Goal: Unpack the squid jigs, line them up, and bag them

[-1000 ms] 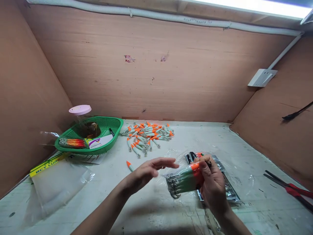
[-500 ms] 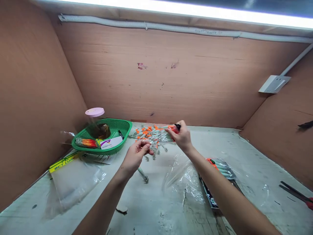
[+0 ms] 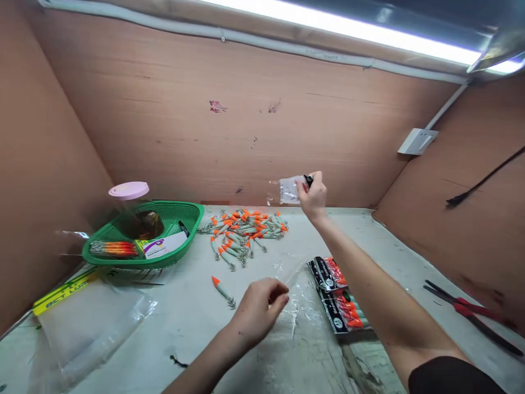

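Note:
My left hand [image 3: 262,309] is low in the middle, fingers curled and thumb close to the fingertips, at the edge of a large clear plastic bag [image 3: 297,301]. The fingertips appear to pinch that edge. Raised before the back wall, my right hand [image 3: 314,200] grips a small clear plastic packet [image 3: 289,190]. A black part shows at its fingers; the contents are hard to make out. Behind the left hand lies a pile of orange-and-pale-green fishing lures [image 3: 241,232] with metal hooks. One single lure [image 3: 221,290] lies apart, nearer me.
Two black-headed lure packs [image 3: 334,312] lie beneath my right forearm. To the left are a green basket [image 3: 143,264] holding a pink-lidded jar [image 3: 129,191] and a stack of clear bags [image 3: 94,317] with a yellow header. Red-handled scissors [image 3: 463,306] lie far right.
My right hand has risen from the lure pile with the packet. My left hand has left the packet and come nearer, down to the large bag. The view has shifted right.

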Demonstrator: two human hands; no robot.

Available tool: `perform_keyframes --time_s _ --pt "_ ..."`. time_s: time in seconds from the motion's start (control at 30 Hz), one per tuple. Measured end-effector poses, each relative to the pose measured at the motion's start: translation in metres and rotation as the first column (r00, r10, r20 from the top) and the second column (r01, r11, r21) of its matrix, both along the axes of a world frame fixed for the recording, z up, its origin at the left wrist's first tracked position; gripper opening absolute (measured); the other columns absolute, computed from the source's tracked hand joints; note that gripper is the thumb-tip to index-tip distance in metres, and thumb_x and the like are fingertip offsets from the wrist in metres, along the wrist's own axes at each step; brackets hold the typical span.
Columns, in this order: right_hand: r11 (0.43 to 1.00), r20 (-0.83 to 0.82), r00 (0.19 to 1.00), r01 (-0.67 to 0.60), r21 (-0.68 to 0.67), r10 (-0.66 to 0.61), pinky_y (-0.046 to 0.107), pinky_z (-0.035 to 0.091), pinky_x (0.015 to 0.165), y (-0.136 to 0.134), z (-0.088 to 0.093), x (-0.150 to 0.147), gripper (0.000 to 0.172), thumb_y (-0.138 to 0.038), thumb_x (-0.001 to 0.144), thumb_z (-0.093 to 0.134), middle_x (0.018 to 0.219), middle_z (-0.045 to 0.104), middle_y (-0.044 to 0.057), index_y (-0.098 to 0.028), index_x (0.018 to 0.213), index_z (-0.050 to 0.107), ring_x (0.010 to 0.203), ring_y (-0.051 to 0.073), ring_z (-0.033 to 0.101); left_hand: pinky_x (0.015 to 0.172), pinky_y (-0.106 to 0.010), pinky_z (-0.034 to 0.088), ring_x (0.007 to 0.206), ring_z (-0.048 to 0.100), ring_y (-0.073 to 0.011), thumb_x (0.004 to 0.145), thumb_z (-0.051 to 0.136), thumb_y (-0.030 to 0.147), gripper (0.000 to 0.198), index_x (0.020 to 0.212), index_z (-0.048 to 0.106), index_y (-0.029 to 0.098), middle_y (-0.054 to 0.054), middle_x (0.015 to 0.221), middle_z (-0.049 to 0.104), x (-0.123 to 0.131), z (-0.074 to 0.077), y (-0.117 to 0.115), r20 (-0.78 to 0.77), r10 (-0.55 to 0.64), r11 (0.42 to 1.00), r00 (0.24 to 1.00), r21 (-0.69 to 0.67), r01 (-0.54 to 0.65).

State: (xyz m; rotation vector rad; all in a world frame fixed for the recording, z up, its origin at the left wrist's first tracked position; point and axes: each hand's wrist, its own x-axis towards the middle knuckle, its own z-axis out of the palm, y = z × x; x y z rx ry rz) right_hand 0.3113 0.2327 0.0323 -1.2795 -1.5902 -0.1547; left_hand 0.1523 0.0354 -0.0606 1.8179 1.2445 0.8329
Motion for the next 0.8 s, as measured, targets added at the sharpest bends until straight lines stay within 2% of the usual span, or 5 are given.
perform_keyframes --time_s 0.13,0.23,0.5,0.63,0.8 --pt "0.976 0.016 0.999 0.033 0.214 -0.038 0.039 0.043 0.082 -0.041 0.014 0.058 0.006 -0.019 0.083 0.042 0.092 0.055 0.010 -0.023 0.081 0.038 0.090 0.023 0.056 0.071 -0.033 0.049 0.072 0.061 -0.0188 0.076 0.054 0.019 0.026 0.098 0.066 0.015 -0.010 0.092 0.065 0.049 -0.026 0.002 -0.043 -0.156 0.986 0.987 -0.058 0.154" --pt "0.935 0.015 1.000 -0.024 0.353 0.020 0.041 0.044 0.087 -0.080 0.008 0.083 0.010 -0.013 0.081 0.041 0.100 0.060 0.010 -0.023 0.083 0.041 0.097 0.023 0.058 0.081 -0.039 0.048 0.091 0.060 -0.0232 0.070 0.056 0.009 0.051 0.120 0.055 0.018 -0.014 0.117 0.056 0.082 -0.035 0.025 -0.132 -0.124 0.973 0.983 0.179 0.147" --pt "0.934 -0.173 0.985 0.037 0.356 0.027 0.042 0.046 0.085 -0.155 -0.014 0.133 0.020 -0.007 0.075 0.044 0.078 0.056 0.002 -0.024 0.082 0.037 0.087 0.022 0.061 0.100 -0.043 0.037 0.111 0.054 -0.0230 0.091 0.045 0.022 0.020 0.080 0.062 0.021 -0.009 0.103 0.066 0.110 -0.011 0.078 -0.128 -0.275 0.746 0.953 0.596 0.296" --pt "0.981 -0.148 0.988 0.075 0.181 -0.048 0.032 0.047 0.068 -0.181 -0.024 0.152 0.023 -0.014 0.076 0.052 0.076 0.051 0.000 -0.023 0.096 0.044 0.068 0.017 0.055 0.083 -0.035 0.045 0.083 0.059 -0.0180 0.091 0.040 0.022 0.017 0.089 0.056 0.020 -0.006 0.085 0.064 0.084 0.015 0.065 0.135 -0.120 0.840 0.984 0.542 0.028" --pt "0.892 -0.125 0.938 -0.347 -0.291 0.324 0.024 0.047 0.053 -0.207 -0.028 0.133 0.020 -0.035 0.083 0.059 0.077 0.058 0.002 -0.020 0.096 0.063 0.065 0.016 0.058 0.060 -0.026 0.040 0.061 0.047 -0.0124 0.088 0.044 0.032 0.014 0.085 0.051 0.020 0.002 0.069 0.050 0.055 0.034 0.044 0.430 -0.020 0.951 0.903 0.287 -0.116"
